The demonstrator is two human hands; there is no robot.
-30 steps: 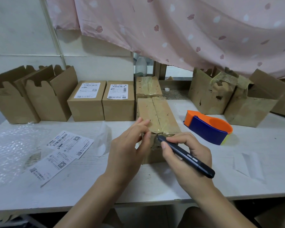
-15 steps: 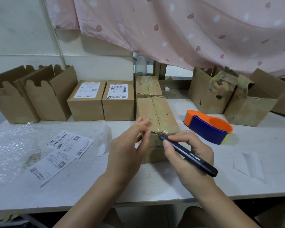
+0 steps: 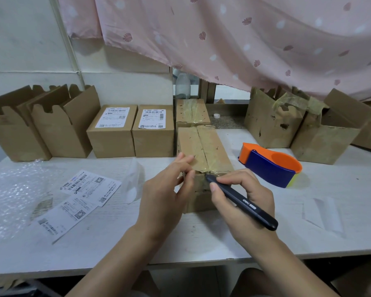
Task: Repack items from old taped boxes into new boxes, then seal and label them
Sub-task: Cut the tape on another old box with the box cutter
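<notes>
Pinching the near left corner of the old taped box (image 3: 204, 151) with the left hand (image 3: 163, 196), likely to steady it. Gripping a dark pen cutter (image 3: 244, 203) in the curled right hand (image 3: 234, 217), tip set on the tape at the box's near top edge, frame centre, probably to slit the seal. Further out: tape dispenser (image 3: 270, 166) right of centre, loose labels (image 3: 81, 198) lower left, ready for resealing.

Open tabletop (image 3: 234, 146) runs between the taped box (image 3: 204, 146) and the tape dispenser (image 3: 270, 166); labelled boxes (image 3: 152, 136) wall its left rear.
</notes>
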